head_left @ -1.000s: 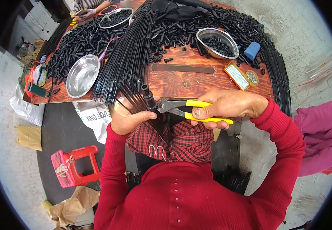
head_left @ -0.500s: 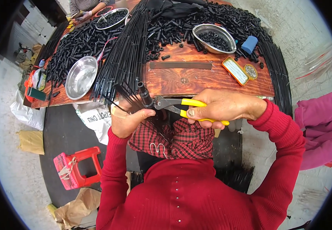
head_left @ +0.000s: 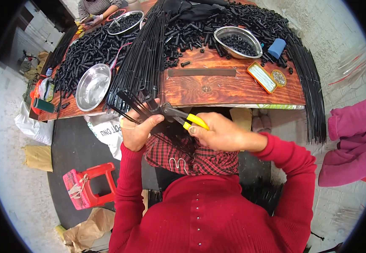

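Observation:
Between the thumb and fingers of my left hand (head_left: pixel 137 130) is a bunch of thin black ribs (head_left: pixel 129 103), like umbrella ribs, with a short black tube fitting (head_left: pixel 150 101) at its end. My right hand (head_left: pixel 223 133) is closed round the yellow handles of a pair of pliers (head_left: pixel 196 121). Their dark metal jaws meet the base of the tube fitting, right beside my left thumb. Whether the jaws grip the part or only touch it is too small to tell. The lower ribs hang over a red checked cloth (head_left: pixel 166 154) on my lap.
On the wooden table (head_left: pixel 200 92) lie heaped black tubular parts (head_left: pixel 86 55) and long black rods (head_left: pixel 136 63). An empty metal bowl (head_left: pixel 93 86), a bowl of black rings (head_left: pixel 238 42) and a tin of pins (head_left: pixel 262 77) stand there. A red stool (head_left: pixel 91 185) is at left; another person (head_left: pixel 96 10) sits far left.
My right hand and the pliers have swung lower and left, and the pliers now slant more steeply. The tube fitting in my left hand has tipped left.

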`<action>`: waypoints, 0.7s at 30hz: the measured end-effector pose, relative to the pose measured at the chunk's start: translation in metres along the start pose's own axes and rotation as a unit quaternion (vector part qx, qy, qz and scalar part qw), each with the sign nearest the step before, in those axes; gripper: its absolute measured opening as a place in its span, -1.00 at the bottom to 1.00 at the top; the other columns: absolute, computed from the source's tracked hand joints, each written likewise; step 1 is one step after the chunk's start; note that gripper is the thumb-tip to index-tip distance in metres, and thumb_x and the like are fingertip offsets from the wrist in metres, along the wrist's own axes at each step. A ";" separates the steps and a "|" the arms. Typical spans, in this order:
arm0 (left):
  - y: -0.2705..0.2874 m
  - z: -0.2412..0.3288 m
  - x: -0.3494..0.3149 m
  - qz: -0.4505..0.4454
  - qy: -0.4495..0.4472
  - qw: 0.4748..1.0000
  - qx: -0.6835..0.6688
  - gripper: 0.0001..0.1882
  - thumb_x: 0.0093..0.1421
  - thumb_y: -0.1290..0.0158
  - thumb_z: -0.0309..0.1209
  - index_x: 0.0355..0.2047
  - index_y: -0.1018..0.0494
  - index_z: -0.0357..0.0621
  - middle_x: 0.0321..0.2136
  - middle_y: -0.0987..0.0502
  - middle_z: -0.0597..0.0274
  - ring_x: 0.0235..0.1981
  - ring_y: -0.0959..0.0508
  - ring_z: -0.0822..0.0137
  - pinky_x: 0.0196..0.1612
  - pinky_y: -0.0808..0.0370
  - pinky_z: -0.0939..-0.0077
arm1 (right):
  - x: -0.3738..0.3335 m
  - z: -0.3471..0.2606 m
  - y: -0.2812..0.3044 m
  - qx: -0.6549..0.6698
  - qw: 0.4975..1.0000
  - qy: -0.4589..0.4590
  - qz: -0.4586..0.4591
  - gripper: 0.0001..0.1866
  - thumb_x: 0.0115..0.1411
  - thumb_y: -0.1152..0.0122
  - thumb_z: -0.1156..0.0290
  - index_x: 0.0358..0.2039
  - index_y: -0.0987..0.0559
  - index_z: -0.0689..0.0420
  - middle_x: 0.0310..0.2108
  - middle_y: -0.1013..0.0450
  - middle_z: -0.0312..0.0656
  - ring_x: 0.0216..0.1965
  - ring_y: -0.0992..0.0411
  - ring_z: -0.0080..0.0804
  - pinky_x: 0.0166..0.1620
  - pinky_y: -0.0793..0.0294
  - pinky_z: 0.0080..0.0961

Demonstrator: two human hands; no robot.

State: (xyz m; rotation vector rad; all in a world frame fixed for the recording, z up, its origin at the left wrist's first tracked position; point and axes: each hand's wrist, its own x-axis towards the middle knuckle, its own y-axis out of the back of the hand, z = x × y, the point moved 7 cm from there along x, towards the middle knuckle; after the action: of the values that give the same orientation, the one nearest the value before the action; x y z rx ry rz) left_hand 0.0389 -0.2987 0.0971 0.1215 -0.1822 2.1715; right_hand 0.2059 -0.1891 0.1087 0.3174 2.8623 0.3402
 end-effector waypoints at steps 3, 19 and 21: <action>0.004 0.000 0.000 0.024 0.002 1.000 -0.011 -0.58 0.02 -0.19 -0.68 -0.06 -0.46 -0.41 -0.18 -0.57 0.11 -0.17 -0.55 0.36 -0.04 -0.47 0.49 | 0.003 0.007 -0.011 -0.017 0.998 0.023 0.061 -0.70 0.25 -0.06 0.25 -0.37 -0.42 0.29 -0.60 -0.40 0.05 -0.54 -0.43 0.00 -0.42 -0.35 -0.21; -0.012 -0.005 0.017 -0.105 0.034 0.993 -0.047 -0.49 0.10 -0.10 -0.41 0.02 -0.33 -0.46 -0.22 -0.56 -0.07 -0.21 -0.58 0.25 -0.07 -0.50 0.37 | -0.018 0.022 0.024 0.074 0.994 0.051 0.064 -0.79 0.30 0.00 0.31 -0.23 -0.43 0.21 -0.62 -0.39 -0.32 -0.69 -0.34 -0.61 -0.59 -0.31 -0.62; -0.010 -0.008 0.016 -0.089 0.049 0.994 -0.036 -0.52 0.08 -0.06 -0.44 -0.02 -0.32 -0.48 -0.25 -0.56 -0.10 -0.24 -0.60 0.19 -0.10 -0.54 0.30 | -0.034 0.039 0.043 0.062 0.986 0.085 0.133 -0.77 0.24 -0.11 0.28 -0.25 -0.45 0.21 -0.63 -0.39 -0.28 -0.64 -0.35 -0.57 -0.53 -0.33 -0.55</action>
State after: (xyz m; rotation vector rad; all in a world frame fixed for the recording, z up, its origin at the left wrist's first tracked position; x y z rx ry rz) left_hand 0.0379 -0.2788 0.0922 -0.0094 -0.1875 1.9859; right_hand 0.2566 -0.1484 0.0905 0.7326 3.0169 0.2459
